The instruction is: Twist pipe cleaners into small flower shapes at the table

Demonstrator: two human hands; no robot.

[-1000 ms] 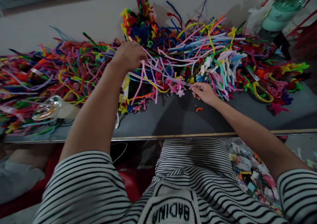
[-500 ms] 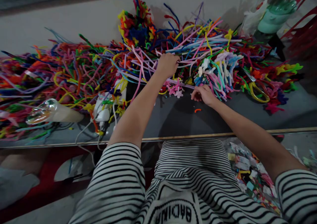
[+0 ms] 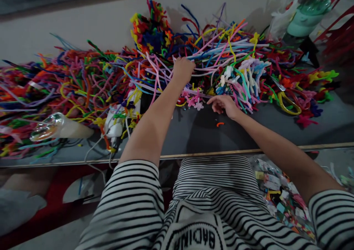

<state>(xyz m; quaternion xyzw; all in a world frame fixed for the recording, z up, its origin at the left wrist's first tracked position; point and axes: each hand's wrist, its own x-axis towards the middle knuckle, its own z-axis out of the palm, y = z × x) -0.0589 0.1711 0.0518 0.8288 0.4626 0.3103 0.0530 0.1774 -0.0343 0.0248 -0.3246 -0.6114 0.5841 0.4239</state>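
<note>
My left hand [image 3: 183,71] reaches into a heap of fuzzy pipe cleaners [image 3: 221,52]. Its fingers curl down among pink and lilac stems, and what they hold, if anything, is hidden. Lower and to the right, my right hand [image 3: 223,105] hovers at the front of the heap with its index finger stretched out and the others loosely bent. I see nothing held in it. Pink pipe-cleaner flowers [image 3: 195,99] lie between my hands. Just behind my right hand is a bunch of white, pink and blue pipe-cleaner pieces [image 3: 243,80].
Yellow-handled scissors [image 3: 289,104] lie at the right. A small orange scrap [image 3: 220,124] rests on the dark table [image 3: 204,139]. Toward the left are a plastic cup on its side [image 3: 74,127] and a white power strip with cables [image 3: 114,122]. A teal container [image 3: 305,21] stands at the back right.
My left hand has shifted slightly left among the stems. My right hand has moved a little left, and its index finger now stretches out.
</note>
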